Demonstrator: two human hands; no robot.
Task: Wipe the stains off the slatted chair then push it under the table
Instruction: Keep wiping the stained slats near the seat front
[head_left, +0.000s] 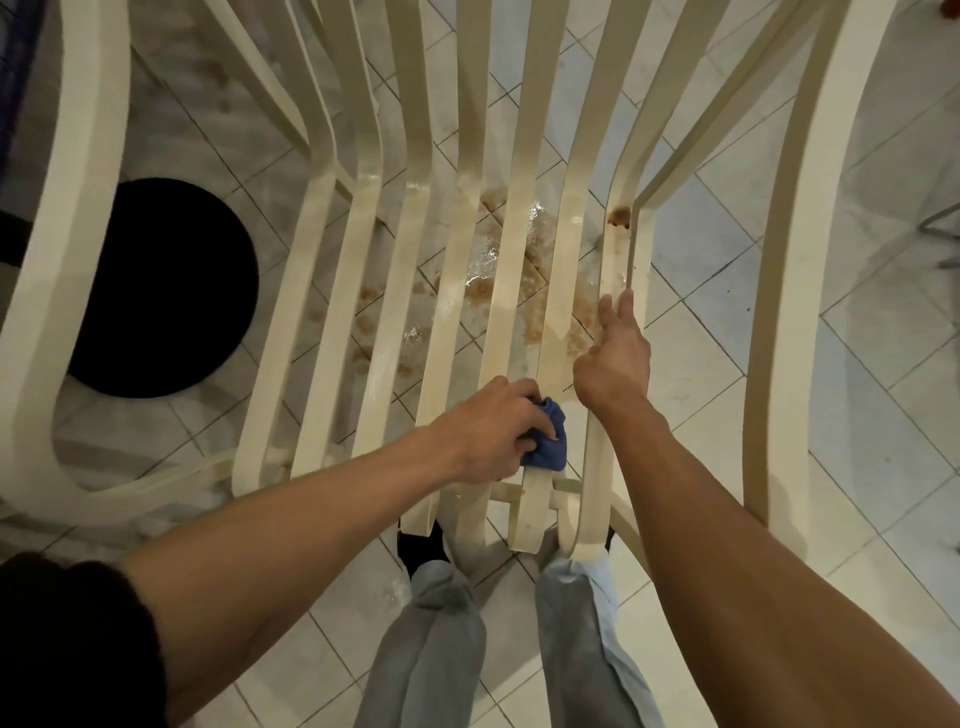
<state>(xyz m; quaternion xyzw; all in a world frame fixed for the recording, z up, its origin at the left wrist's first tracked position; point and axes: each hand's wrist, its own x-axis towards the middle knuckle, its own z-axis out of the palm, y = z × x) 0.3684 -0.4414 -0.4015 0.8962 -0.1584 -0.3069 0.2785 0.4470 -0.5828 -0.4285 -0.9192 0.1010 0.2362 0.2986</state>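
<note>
A tiled eating area, home or small eatery, hard to tell which: pale floor tiles (727, 291), wet and brown-spotted, a cream slatted chair (363, 234), a round black disc (156, 291) on the floor beside it

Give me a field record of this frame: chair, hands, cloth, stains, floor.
chair: cream slatted chair, seen from above, floor visible between slats
left: left hand grips blue cloth on a slat near the seat's front edge
right: right hand rests on a right-side slat, fingers extended
stain: brown stain at a right-side slat's bend, unwiped
floor: tiled floor, brown splashes and wet patch under seat
other: black round object at left, unidentified
</note>
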